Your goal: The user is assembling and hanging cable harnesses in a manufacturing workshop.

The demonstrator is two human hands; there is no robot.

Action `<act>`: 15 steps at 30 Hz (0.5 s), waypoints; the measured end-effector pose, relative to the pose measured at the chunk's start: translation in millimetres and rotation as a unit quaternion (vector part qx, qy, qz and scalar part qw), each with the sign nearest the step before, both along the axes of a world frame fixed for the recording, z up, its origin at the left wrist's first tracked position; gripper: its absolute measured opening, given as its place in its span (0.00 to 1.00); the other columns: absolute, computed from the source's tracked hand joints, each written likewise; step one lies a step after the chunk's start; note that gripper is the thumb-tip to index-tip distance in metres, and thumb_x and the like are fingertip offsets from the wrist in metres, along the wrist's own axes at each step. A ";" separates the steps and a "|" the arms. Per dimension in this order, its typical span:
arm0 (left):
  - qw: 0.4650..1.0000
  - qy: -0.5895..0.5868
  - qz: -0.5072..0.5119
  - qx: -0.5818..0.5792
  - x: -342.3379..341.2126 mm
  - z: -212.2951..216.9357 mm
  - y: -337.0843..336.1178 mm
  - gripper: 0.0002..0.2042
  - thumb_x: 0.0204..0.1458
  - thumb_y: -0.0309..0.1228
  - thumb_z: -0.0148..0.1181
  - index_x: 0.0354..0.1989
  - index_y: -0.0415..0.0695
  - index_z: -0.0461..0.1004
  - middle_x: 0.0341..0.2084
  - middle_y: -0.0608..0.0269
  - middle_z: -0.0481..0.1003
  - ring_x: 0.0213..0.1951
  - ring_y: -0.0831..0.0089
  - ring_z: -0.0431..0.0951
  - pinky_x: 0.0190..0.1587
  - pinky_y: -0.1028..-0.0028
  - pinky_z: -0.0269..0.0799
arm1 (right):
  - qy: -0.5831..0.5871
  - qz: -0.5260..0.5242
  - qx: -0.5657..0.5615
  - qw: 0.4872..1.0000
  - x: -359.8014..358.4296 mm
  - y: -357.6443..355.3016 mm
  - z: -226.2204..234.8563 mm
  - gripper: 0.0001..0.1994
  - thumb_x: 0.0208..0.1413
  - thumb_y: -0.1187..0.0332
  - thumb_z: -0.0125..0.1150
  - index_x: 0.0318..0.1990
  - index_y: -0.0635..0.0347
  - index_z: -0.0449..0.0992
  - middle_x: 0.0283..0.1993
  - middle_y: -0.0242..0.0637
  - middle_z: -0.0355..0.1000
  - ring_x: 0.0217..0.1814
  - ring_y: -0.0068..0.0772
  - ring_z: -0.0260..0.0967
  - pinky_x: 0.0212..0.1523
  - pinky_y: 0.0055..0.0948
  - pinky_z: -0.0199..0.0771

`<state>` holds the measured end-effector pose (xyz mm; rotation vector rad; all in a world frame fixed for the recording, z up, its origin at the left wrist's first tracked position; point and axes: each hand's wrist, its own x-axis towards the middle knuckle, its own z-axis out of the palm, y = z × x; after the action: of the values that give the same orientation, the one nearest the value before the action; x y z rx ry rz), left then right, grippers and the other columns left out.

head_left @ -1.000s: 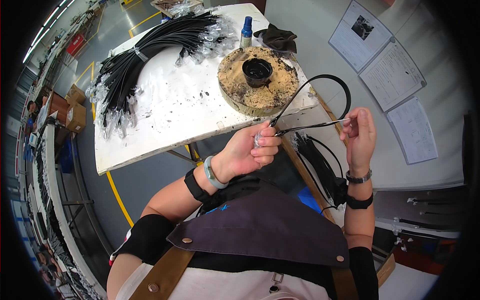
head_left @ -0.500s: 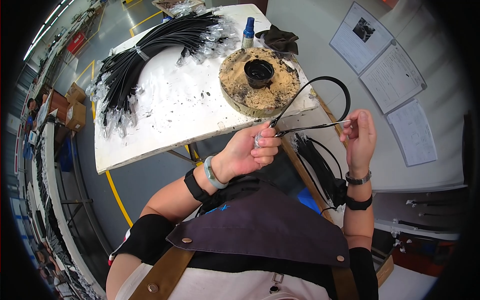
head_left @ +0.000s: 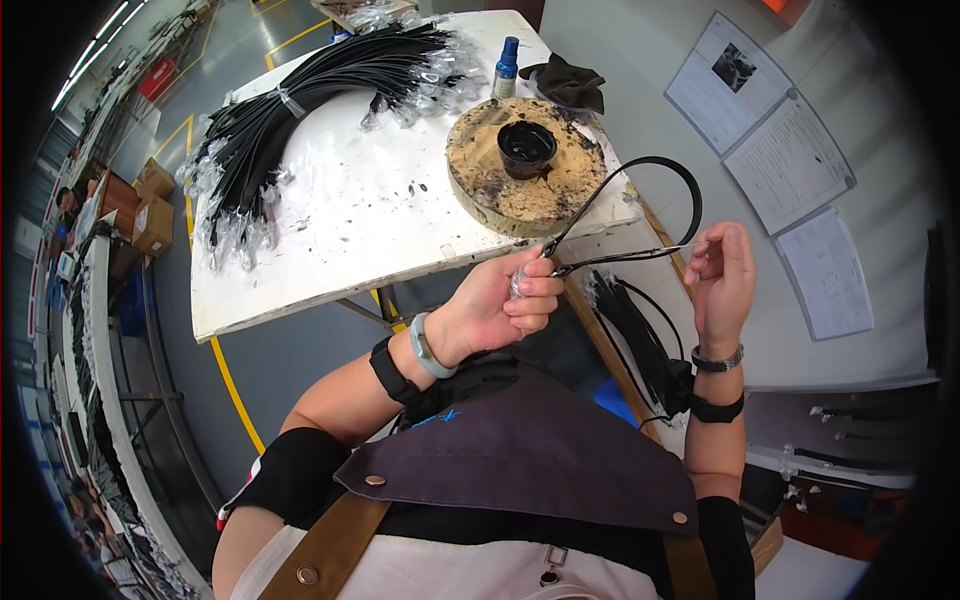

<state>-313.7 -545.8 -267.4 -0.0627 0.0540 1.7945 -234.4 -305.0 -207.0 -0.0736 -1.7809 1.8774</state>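
From where I stand, the left forearm slants up and inward, its hand [head_left: 512, 298] held near the front edge of the table [head_left: 330, 225]. Those fingers are curled closed around the ends of a black strap [head_left: 697, 203] and some clear plastic [head_left: 518, 282]. The strap loops up and across between the two hands, beyond the table's corner. The right forearm rises almost straight, its hand [head_left: 727, 275] raised, palm turned inward. Thumb and fingertips pinch a thin tool [head_left: 688, 246], its far end at the strap's lower length; the other fingers bend loosely.
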 end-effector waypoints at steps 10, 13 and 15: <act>0.993 0.075 -0.014 -0.089 8.2 -9.3 -18.7 0.17 0.61 0.41 0.35 0.19 0.51 0.57 0.14 0.75 0.55 0.13 0.84 0.49 0.15 0.82 0.43 | -0.001 0.053 0.129 0.990 -92.3 -13.7 38.4 0.13 0.61 0.63 0.43 0.37 0.64 0.70 0.31 0.35 0.69 0.29 0.18 0.65 0.24 0.16 0.67; 0.990 0.082 -0.021 -0.111 7.9 -13.9 -26.7 0.17 0.61 0.42 0.35 0.19 0.51 0.57 0.14 0.75 0.55 0.13 0.84 0.49 0.15 0.82 0.43 | -0.030 0.101 0.176 0.979 -132.1 -15.3 24.9 0.13 0.60 0.63 0.45 0.39 0.64 0.70 0.31 0.34 0.70 0.30 0.17 0.65 0.25 0.16 0.68; 0.988 0.099 -0.025 -0.115 5.9 -13.1 -33.7 0.17 0.61 0.41 0.35 0.19 0.52 0.57 0.16 0.75 0.54 0.13 0.85 0.48 0.16 0.83 0.43 | -0.068 0.126 0.189 0.972 -145.3 -16.6 20.1 0.13 0.60 0.63 0.45 0.40 0.64 0.70 0.31 0.33 0.70 0.30 0.16 0.65 0.26 0.16 0.68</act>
<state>-307.8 -579.5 -280.4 -0.0486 0.4015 1.7330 -379.7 -321.6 -186.9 0.1775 -2.3048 1.6943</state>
